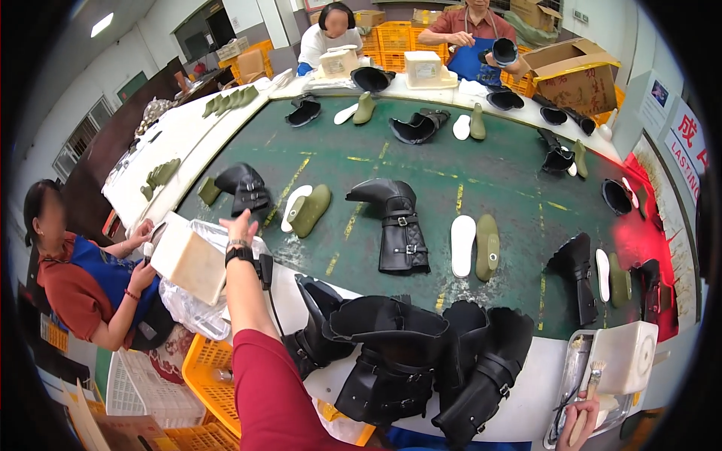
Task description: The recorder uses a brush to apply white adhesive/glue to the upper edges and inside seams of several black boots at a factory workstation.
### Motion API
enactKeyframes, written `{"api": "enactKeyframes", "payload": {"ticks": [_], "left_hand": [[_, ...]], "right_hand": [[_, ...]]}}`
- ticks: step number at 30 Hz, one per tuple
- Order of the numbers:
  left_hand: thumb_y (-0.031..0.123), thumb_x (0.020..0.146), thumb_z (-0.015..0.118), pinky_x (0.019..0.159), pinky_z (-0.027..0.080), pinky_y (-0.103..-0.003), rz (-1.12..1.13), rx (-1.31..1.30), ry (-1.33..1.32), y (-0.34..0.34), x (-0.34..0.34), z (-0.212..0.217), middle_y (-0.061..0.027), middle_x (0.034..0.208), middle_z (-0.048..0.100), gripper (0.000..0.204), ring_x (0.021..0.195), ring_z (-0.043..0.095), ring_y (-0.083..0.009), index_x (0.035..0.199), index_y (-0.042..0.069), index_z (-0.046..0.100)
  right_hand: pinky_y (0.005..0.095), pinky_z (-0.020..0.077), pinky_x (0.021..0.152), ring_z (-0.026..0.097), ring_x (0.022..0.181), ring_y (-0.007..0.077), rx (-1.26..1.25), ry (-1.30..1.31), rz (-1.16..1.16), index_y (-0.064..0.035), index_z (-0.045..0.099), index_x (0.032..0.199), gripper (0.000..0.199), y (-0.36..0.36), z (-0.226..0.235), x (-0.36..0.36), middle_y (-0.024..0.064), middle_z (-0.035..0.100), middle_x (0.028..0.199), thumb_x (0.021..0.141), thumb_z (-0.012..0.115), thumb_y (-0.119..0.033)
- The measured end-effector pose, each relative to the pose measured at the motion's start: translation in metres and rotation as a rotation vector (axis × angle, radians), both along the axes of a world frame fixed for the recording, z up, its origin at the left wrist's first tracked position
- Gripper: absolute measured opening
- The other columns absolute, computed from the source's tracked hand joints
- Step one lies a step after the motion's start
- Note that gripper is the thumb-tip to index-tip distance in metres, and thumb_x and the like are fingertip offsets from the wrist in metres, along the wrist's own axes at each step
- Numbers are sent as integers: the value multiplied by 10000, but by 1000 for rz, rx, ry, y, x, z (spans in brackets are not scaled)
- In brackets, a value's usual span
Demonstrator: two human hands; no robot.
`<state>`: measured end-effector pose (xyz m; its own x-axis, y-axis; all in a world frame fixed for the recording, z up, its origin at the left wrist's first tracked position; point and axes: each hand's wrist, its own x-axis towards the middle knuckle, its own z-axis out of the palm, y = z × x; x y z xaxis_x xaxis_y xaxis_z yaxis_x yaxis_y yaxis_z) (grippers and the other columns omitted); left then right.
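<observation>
Okay, left hand [241, 228] stretched out over the table's [504, 188] left side, fingers loosely spread, nothing seen in them; nearest thing is a black boot [242, 188] lying by the left edge, contact can't be told. Right hand [581, 418] down at the near right corner, fingers wrapped round the wooden handle of a brush [592, 383], bristles up, next to a white box [630, 357]. Big buckled boot [401, 225] mid-table; white insole [462, 244] and green shoe form [487, 248] side by side to its right. Heap of black boots [391, 383] along near edge.
</observation>
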<state>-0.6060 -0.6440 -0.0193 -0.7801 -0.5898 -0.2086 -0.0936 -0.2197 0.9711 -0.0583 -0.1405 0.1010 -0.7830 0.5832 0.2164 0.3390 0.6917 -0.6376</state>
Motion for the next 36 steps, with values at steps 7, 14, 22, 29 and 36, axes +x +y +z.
{"api": "enactKeyframes", "payload": {"ticks": [7, 14, 22, 29, 36], "left_hand": [[-45, 736, 519, 677, 510, -355, -152, -8, -40, -37, 27, 15, -197, 1267, 317, 843, 935, 505, -285, 1375, 131, -3], [104, 821, 551, 799, 457, -271, -699, -313, 259, 78, 184, 167, -100, 1088, 554, 437, 950, 546, -161, 1235, 68, 415], [120, 831, 557, 939, 350, -380, -1930, 170, 1132, 256, 458, 247, -190, 1201, 458, 415, 1114, 456, -304, 1196, -31, 430], [151, 927, 375, 812, 414, -404, -1986, 621, 1628, 328, 528, 264, -252, 1120, 478, 304, 979, 500, -375, 1162, 15, 510], [145, 926, 375, 768, 425, -402, -2021, 732, 1602, 334, 535, 258, -239, 1102, 492, 298, 934, 519, -364, 1161, 26, 515]], "right_hand": [[325, 380, 842, 502, 883, 234, 19, 98, 57, -13, 504, 915, 94, -3, 6, 7, 124, 528, 910, 826, 533, -20], [325, 393, 828, 513, 870, 223, 91, 270, 104, -15, 528, 929, 114, 4, 11, 40, 108, 545, 904, 818, 549, -30], [241, 379, 773, 457, 916, 168, -167, 446, 137, -24, 445, 857, 68, 13, -17, 73, 131, 461, 1042, 830, 437, 38], [353, 326, 882, 440, 974, 249, -129, 510, 157, -15, 422, 868, 74, 20, -13, 102, 128, 477, 856, 815, 422, 37], [354, 323, 891, 441, 978, 251, -162, 495, 107, -16, 421, 852, 63, 18, -18, 104, 131, 479, 855, 814, 430, 33]]}}
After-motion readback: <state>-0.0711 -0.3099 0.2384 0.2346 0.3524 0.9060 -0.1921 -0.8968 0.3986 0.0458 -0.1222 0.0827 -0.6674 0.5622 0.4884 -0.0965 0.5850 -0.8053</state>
